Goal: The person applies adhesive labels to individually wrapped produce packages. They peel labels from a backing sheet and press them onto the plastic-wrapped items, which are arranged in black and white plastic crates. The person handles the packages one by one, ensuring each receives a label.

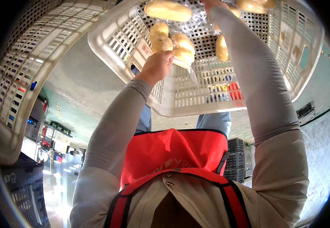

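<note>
A white perforated plastic crate [165, 111] lies before me, with several pale yellow peeled vegetables or fruits in clear plastic bags, their exact kind unclear. My left hand [157, 66] pinches the clear film of a bag of pale yellow pieces [183, 48] over the crate's near left part. Beside that bag, touching it, are more rounded pieces [159, 35]. My right hand [214, 6] reaches to the crate's far side at the top edge of the view; its fingers are mostly cut off, near crumpled clear film [194, 21]. A long bagged piece [167, 10] lies farther left, another piece [222, 48] below my right forearm.
Another white slatted crate [39, 57] stands at the left. Below it is a dark crate [25, 193]. Dark stacked crates [235, 159] stand on the floor behind me, to the lower right. A red apron [173, 154] covers my front.
</note>
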Available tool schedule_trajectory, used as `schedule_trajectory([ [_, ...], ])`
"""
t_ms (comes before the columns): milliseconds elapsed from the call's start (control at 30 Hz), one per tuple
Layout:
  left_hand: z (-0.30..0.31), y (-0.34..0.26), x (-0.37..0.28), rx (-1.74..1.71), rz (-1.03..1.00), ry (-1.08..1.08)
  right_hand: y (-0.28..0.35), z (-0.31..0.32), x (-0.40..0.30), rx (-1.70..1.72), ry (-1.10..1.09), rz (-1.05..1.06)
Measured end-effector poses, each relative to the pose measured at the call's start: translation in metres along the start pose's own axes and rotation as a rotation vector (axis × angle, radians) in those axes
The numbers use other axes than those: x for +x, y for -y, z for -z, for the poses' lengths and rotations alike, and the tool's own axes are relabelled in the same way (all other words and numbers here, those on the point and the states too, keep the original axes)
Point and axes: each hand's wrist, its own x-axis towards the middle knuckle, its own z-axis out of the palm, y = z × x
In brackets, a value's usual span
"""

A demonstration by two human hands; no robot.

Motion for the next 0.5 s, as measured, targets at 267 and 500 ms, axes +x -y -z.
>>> schedule_trajectory([
  [267, 0.009, -0.025, -0.018, -0.006, 0.033, 0.007, -0.023, -0.064, 0.014, -0.031, -0.663, -0.200],
  [500, 0.010, -0.024, -0.026, -0.002, 0.047, 0.044, 0.012, -0.045, 0.018, 0.377, -0.240, -0.065],
])
